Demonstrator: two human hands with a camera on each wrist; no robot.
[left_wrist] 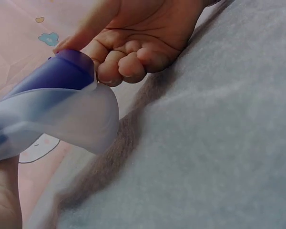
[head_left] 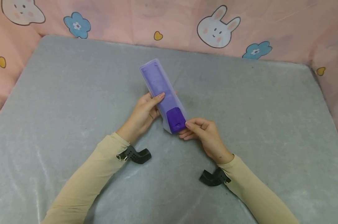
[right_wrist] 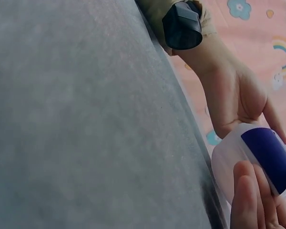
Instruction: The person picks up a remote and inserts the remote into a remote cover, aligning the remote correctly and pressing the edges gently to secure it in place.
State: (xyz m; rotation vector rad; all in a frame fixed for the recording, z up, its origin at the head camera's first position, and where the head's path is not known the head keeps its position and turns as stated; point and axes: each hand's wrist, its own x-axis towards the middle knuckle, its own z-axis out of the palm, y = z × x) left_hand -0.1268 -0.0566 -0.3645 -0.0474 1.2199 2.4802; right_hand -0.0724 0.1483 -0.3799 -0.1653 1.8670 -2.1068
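Left hand (head_left: 142, 113) grasping case (head_left: 158, 79) at mid-length, presumably bearing weight; right hand (head_left: 204, 133) pinching purple cap (head_left: 175, 119) at case's near end, presumably steadying it

Grey tabletop (head_left: 255, 102) beside a pink backdrop (head_left: 113, 21) with rabbit face (head_left: 215, 34), blue flowers (head_left: 71, 23), yellow hearts (head_left: 158, 36).

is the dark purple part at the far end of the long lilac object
No, the dark purple part sits at the near end, by the right hand.
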